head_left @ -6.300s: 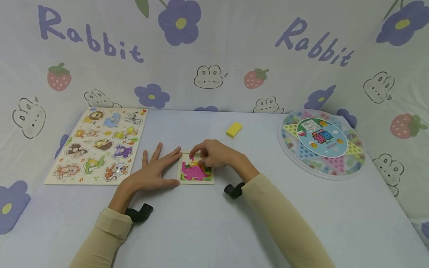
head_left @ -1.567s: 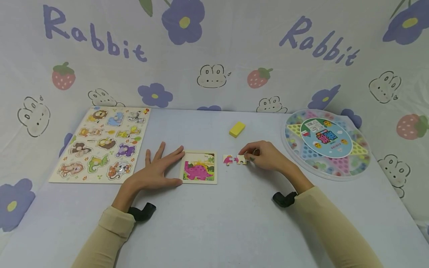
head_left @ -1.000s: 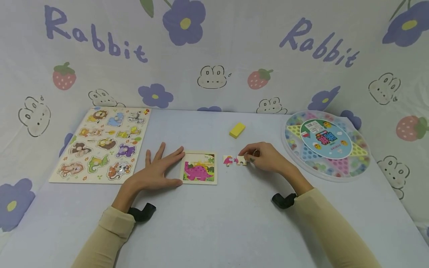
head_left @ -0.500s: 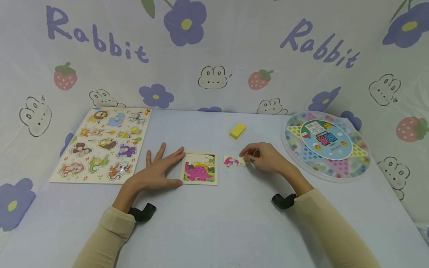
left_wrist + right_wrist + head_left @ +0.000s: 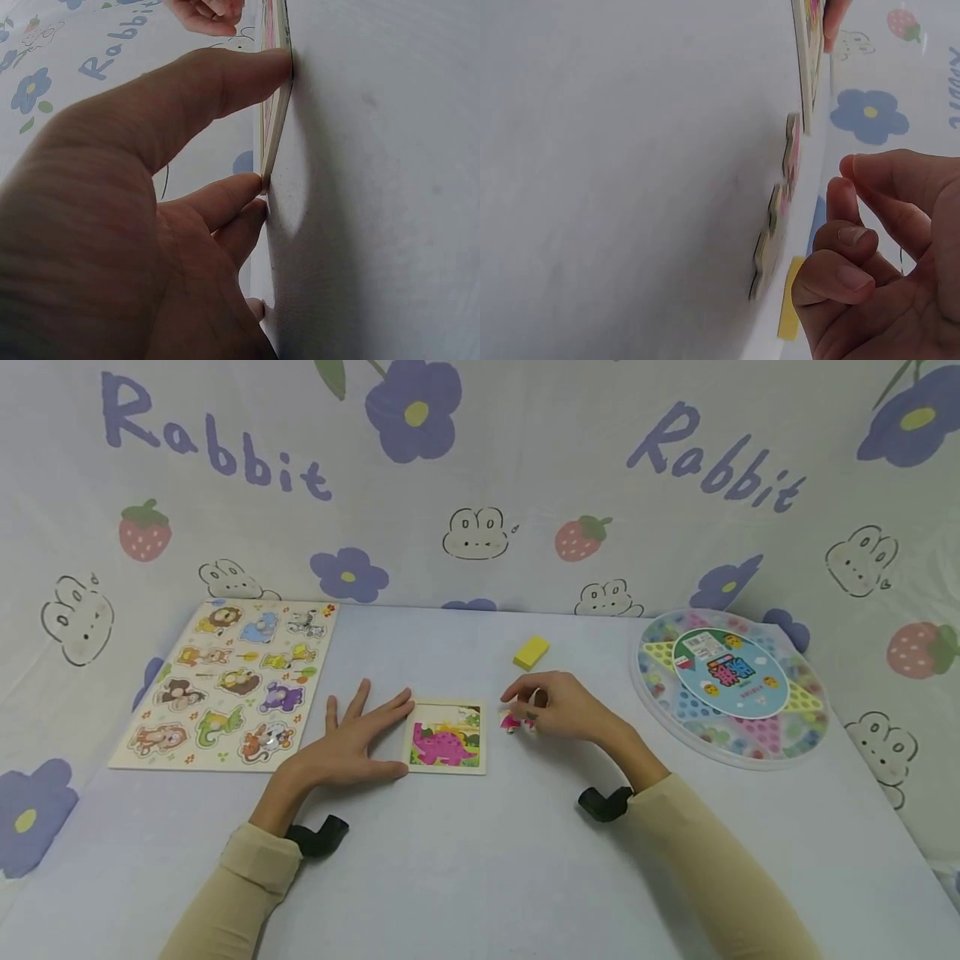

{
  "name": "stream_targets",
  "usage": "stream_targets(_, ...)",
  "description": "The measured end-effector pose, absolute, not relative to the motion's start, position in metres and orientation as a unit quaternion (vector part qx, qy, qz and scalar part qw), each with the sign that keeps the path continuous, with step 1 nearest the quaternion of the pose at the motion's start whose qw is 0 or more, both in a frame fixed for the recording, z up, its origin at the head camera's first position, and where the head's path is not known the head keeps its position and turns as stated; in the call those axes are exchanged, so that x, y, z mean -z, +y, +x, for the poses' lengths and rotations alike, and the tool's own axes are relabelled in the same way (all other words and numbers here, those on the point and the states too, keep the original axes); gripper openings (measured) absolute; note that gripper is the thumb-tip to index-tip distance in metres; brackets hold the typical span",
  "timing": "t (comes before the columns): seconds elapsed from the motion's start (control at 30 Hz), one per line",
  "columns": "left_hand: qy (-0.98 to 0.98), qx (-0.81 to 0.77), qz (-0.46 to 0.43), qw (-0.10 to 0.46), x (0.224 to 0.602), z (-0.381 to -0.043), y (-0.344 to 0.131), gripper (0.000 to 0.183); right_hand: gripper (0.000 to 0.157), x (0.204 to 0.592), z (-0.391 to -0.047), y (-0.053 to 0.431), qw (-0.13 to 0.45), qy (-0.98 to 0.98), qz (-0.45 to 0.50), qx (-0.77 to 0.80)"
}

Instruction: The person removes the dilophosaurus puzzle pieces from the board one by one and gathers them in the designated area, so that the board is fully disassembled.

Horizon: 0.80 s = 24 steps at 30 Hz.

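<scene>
My left hand (image 5: 341,743) lies spread at the left side of a small square dinosaur jigsaw puzzle (image 5: 446,748). Its thumb and index fingertip touch the frame's edge, as the left wrist view also shows. Inside the frame is a pink dinosaur picture, with a pale bare patch at its upper left. My right hand (image 5: 558,706) hovers over two loose jigsaw pieces, its fingers loosely bent and holding nothing. In the right wrist view, the left piece (image 5: 791,154) and the right piece (image 5: 765,247) lie on the table below the fingertips. From the head, the hand partly covers both.
A large animal peg puzzle board (image 5: 225,685) lies at the left. Behind the right hand is a yellow block (image 5: 532,652). A round Chinese checkers set (image 5: 731,689) stands at the back right, near a printed cloth backdrop (image 5: 480,468).
Since the earliest frame, the two pieces have come to lie right of the puzzle. In the last half second, my right hand has let go of the right piece and moved left. The left hand stays put.
</scene>
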<state>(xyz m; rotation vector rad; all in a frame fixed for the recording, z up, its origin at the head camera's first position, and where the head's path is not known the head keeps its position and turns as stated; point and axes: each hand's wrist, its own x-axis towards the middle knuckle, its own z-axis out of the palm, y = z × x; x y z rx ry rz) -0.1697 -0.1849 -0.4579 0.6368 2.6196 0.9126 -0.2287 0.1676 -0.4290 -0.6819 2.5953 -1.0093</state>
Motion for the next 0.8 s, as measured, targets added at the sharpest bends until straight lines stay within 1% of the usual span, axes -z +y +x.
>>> stream_targets(0.4, 0.909, -0.321, 0.221, 0.150, 0.456, -0.170, -0.184, 0.092, 0.023, 0.428, -0.229, 0.131, 0.178, 0.882, -0.290, 0.326)
stream_targets(0.63, 0.908, -0.323, 0.221, 0.151, 0.456, -0.170, -0.185, 0.092, 0.026, 0.425, -0.228, 0.115, 0.218, 0.881, -0.291, 0.304)
stream_targets(0.8, 0.908, -0.321, 0.221, 0.151, 0.458, -0.170, -0.185, 0.092, 0.027, 0.424, -0.228, 0.111, 0.223, 0.885, -0.293, 0.286)
